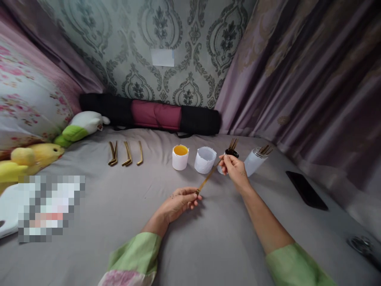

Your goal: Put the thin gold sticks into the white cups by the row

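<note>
A thin, gold-brown metal straw (209, 176) slants between my two hands over the grey sheet. My left hand (183, 199) pinches its lower end, and my right hand (234, 170) grips its upper end. Just behind my right hand stands a dark-mouthed cup (231, 152) with several thin sticks in it, partly hidden by the hand. Right of that, a pale jar (254, 162) also holds several sticks. To the left are a white cup (205, 160) and a white cup with a yellow inside (180, 158). Bent gold straws (127, 153) lie in three groups farther left.
A black phone (306, 190) lies at the right. Plush toys (38, 157) and a blurred-out item (52, 208) are at the left. A long black and maroon bag (156, 114) lies along the patterned wall, with curtains (285, 71) at the right.
</note>
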{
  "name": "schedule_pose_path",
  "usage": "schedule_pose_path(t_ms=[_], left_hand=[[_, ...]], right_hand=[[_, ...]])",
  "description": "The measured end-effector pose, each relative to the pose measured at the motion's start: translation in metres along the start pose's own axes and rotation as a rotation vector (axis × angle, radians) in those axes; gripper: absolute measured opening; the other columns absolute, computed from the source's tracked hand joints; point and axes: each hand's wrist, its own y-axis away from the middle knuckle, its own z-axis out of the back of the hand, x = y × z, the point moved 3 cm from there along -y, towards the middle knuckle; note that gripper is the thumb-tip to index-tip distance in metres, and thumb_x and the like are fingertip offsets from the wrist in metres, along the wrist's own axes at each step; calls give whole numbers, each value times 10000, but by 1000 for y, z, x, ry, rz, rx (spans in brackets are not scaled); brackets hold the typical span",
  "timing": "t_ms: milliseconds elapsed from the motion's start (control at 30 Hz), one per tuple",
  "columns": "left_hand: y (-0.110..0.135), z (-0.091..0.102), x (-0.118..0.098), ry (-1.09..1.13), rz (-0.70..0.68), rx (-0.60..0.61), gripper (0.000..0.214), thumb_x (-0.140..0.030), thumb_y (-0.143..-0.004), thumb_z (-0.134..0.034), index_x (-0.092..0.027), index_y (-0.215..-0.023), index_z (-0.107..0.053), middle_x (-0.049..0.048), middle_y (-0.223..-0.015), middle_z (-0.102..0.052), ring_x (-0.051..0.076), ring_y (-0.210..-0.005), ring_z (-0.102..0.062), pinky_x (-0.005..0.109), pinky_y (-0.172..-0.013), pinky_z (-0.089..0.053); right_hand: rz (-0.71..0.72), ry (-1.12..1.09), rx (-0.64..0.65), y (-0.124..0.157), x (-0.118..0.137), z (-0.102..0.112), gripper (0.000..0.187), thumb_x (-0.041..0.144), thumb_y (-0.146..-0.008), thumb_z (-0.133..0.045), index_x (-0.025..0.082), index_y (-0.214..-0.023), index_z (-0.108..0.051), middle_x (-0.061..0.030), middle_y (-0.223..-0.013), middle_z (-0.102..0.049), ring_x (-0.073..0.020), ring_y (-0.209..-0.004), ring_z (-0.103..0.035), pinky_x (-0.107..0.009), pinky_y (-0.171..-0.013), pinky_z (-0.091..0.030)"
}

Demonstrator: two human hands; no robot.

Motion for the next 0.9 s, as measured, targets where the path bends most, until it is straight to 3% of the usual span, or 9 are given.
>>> schedule_pose_path(t_ms=[567,900], left_hand=[[-1,3,-1,89,-16,-23,214,-151,-735,-632,-81,-935,-604,94,-814,-630,85,-624,-561,174,-519,-417],[0,12,-8,279,-18,-107,179,-140,-749,-609,-98,-923,-612,39,-766,-590,64,-610,-535,176,-556,-439]], right_hand=[[8,-11,-66,3,-3,19,337,483,-756,-544,147,-774,-569,7,-600,-531,-55,-431,-430,-180,-362,-337],[80,-28,-229,-5,21,55,320,475,-726,-586,156,-751,-582,11,-603,-535,-46,-428,-428,-164,-353,-333]])
